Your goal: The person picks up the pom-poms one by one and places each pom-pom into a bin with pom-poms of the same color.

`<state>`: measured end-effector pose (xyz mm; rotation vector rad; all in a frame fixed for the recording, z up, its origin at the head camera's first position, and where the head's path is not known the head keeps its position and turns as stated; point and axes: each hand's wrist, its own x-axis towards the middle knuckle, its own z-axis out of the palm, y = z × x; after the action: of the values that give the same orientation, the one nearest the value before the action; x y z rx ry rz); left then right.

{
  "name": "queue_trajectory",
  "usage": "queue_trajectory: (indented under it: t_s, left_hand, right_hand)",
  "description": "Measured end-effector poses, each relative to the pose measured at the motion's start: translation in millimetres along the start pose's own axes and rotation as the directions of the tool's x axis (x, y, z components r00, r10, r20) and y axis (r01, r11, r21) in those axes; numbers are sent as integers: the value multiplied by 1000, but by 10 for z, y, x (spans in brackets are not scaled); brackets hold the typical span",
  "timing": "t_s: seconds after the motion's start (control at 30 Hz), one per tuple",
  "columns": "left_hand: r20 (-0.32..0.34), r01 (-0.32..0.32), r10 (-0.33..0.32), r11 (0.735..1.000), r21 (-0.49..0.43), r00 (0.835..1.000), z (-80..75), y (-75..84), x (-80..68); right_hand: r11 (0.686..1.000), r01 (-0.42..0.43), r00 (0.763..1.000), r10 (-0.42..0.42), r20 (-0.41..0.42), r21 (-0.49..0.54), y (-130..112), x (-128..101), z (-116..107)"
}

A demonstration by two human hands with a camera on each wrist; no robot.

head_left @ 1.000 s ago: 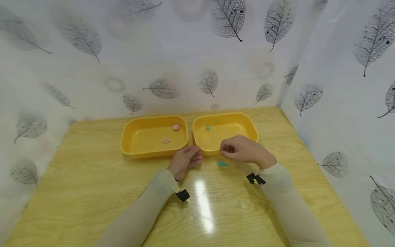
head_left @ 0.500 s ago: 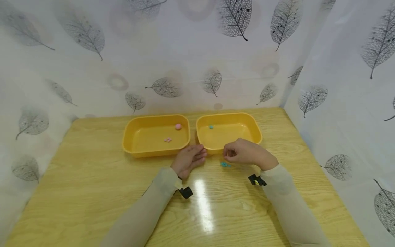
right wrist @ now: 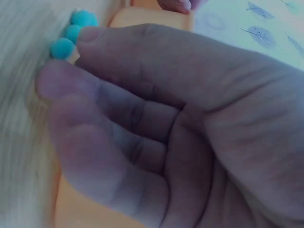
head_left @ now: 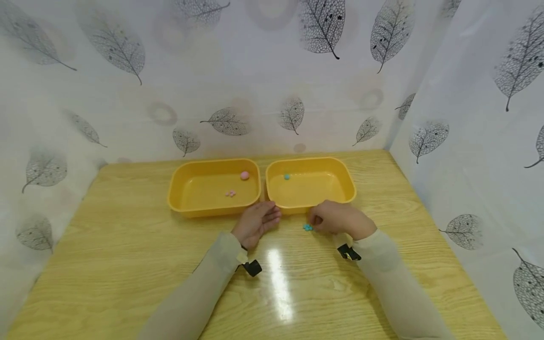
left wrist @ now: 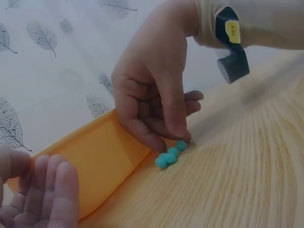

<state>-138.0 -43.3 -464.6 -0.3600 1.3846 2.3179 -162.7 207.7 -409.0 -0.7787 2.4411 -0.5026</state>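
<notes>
My left hand (head_left: 256,223): loose, by the right tray (head_left: 293,209).
My right hand (head_left: 341,220): bent fingers; can't tell if they pinch.
Blue balls (head_left: 307,227): on the table (head_left: 127,264), nine o'clock from my right hand.
Picking: starting, I think; needs a soft pinch.
Right tray: twelve o'clock from the balls.

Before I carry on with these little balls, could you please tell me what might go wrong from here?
The small turquoise balls are bunched together, so the right hand, already right at them, might knock others aside while picking one. Being rounded, they could roll across the table. The yellow tray beside them may shift if bumped, since the left hand is only at one corner.
</notes>
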Motion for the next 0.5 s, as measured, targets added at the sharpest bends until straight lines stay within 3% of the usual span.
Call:
queue_trajectory:
  t_s: [0.23, 0.5]
  left_hand:
    - [0, -20, 20, 1000, 5, 1000, -16, 20, -31]
    - [4, -24, 24, 1000, 3, 1000, -46, 18, -18]
  right_hand:
    - [997, 13, 999, -16, -33, -79, -21, 28, 60]
    - [995, 38, 999, -41, -34, -91, -35, 39, 84]
